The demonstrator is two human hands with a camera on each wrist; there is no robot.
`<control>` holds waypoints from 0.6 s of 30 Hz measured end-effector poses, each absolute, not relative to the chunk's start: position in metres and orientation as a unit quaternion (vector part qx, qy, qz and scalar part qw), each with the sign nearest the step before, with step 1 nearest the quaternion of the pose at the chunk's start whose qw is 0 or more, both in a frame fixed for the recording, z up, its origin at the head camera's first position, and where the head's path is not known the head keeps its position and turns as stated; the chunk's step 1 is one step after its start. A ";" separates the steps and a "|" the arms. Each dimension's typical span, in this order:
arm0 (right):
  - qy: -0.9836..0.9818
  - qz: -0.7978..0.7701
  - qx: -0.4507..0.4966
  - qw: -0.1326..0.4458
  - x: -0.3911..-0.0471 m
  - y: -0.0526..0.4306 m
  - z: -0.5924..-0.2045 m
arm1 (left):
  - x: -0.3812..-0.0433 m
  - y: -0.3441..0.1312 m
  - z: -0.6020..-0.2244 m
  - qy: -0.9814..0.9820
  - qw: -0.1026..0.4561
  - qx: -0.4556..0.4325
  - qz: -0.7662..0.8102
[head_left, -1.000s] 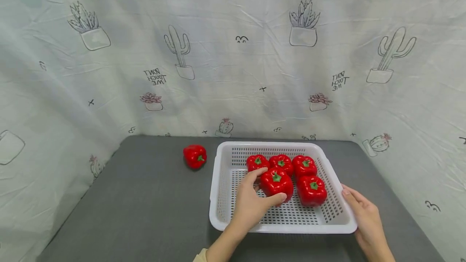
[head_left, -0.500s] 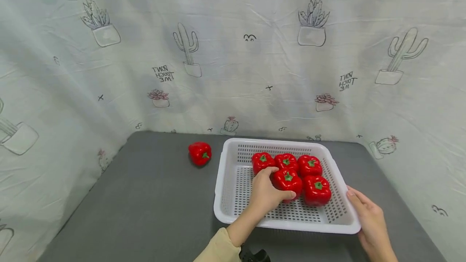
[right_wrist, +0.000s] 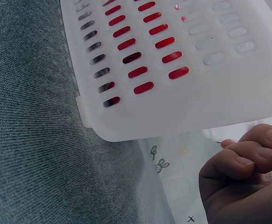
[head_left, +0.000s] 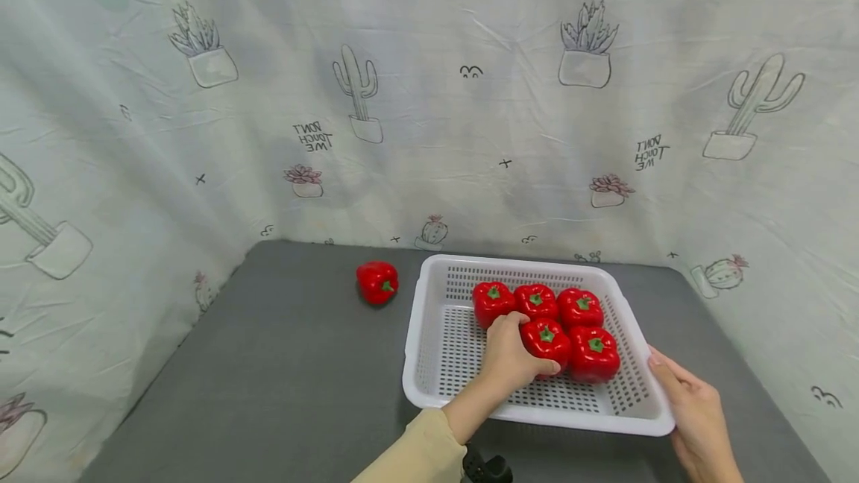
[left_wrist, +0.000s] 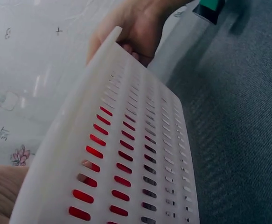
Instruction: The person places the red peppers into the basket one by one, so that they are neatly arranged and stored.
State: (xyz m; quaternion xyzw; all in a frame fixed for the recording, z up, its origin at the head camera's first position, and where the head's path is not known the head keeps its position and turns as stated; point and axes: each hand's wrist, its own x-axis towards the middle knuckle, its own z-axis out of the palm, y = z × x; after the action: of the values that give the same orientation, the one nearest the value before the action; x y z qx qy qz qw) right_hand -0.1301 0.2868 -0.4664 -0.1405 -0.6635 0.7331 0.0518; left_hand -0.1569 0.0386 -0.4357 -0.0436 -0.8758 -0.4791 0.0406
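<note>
A white perforated plastic basket (head_left: 436, 393) rests on the grey table and bears several red bell peppers with green stems. My left hand (head_left: 506, 356) reaches in over its near side, thumb and fingers round the front-left bell pepper (head_left: 545, 340). That pepper sits down among the others, right beside the front-right bell pepper (head_left: 594, 353). At the basket's right side, my right hand (head_left: 694, 408) grips the rim. The left wrist view is filled mostly by the slotted wall (left_wrist: 126, 154), with my right hand (left_wrist: 136, 28) at its far end. Curled fingers (right_wrist: 233, 161) show beside the basket in the right wrist view.
One more bell pepper (head_left: 377, 282) lies on its side on the table (head_left: 302, 364), left of the basket. A pale curtain (head_left: 416, 95) with cactus drawings hangs behind and along both sides of the table.
My left hand has moved down and slightly right, lowering the bell pepper in among the others. My right hand stays at the rim. The head view has shifted a little.
</note>
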 end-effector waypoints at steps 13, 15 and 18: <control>-0.680 0.709 -0.183 0.033 -0.131 0.287 -0.466 | -0.158 0.041 -0.435 -0.885 0.029 -0.038 -0.464; -0.686 0.701 -0.195 0.030 -0.131 0.286 -0.465 | -0.158 0.041 -0.435 -0.885 0.027 -0.039 -0.464; -0.688 0.698 -0.197 0.024 -0.131 0.286 -0.465 | -0.158 0.041 -0.436 -0.885 0.024 -0.041 -0.464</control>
State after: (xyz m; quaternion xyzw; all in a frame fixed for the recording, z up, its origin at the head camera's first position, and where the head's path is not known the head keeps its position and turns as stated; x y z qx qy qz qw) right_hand -0.1308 0.2864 -0.4650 -0.1975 -0.6877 0.6982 0.0244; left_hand -0.1579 0.0407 -0.4359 -0.0409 -0.8846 -0.4639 0.0243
